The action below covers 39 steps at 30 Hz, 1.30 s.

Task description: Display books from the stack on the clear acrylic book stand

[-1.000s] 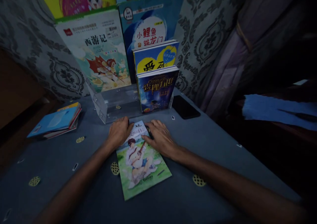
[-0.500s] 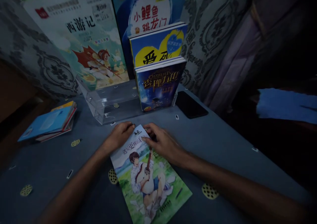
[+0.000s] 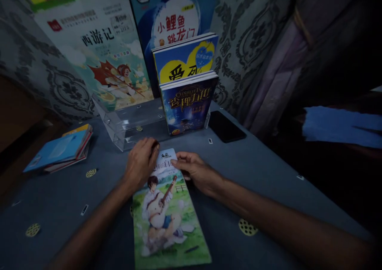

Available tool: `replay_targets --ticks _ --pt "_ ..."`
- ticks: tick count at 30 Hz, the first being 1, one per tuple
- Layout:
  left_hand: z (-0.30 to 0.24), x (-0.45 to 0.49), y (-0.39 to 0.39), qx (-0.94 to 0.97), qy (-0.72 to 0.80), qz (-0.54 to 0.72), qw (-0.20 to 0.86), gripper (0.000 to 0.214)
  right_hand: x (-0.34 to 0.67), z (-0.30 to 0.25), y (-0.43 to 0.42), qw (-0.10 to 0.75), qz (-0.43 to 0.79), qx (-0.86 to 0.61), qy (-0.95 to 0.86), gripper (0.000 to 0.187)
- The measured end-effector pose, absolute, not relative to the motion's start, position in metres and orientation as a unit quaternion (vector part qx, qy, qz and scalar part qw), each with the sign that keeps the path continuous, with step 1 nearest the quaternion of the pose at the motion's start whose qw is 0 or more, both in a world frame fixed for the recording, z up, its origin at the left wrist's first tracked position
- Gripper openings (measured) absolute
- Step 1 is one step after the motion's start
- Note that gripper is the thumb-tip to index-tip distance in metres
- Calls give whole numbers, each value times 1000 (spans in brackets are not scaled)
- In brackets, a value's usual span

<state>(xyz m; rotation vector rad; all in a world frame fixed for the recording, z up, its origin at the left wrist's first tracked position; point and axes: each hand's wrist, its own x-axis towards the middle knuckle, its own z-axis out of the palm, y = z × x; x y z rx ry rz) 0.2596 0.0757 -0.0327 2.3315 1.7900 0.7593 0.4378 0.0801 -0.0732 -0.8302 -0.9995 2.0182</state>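
A green-covered book (image 3: 167, 218) showing a figure with a guitar lies on the blue table, its far end raised a little. My left hand (image 3: 141, 162) grips its top left corner, fingers curled over the edge. My right hand (image 3: 193, 170) pinches the top right edge. Just beyond stands a clear acrylic rack (image 3: 131, 123) holding a dark blue book (image 3: 188, 103) upright at its right end, with a blue and yellow book (image 3: 185, 57) behind it.
Large picture books (image 3: 98, 51) lean against the patterned wall at the back. A stack of thin books (image 3: 59, 150) lies at the left. A black phone (image 3: 227, 127) rests right of the rack. A curtain and a blue cloth (image 3: 340, 125) are at the right.
The green book has turned so its long side points toward me, and its top end has lifted. My left hand has moved further over the corner; my right hand now pinches the edge.
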Motion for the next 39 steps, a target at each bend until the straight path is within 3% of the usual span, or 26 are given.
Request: replay_targets --ticks 2,8,17,30,36,39 --pt "-26 262 68 775 590 227 -22 24 436 -72 77 384 781 -340 -358 26" --pt "-23 275 43 788 607 86 57 25 438 -67 76 337 791 -351 -372 9" --pt "-20 300 26 780 622 -67 4 31 443 -64 96 380 710 -443 -393 25" --pt "-12 295 30 793 607 -56 18 29 448 -72 101 413 680 -430 -426 20" --pt "-17 298 27 795 605 -49 -5 27 447 -77 103 408 665 -420 -465 9" --pt "-18 283 30 792 609 -39 -12 27 447 -83 104 403 643 -422 -497 17"
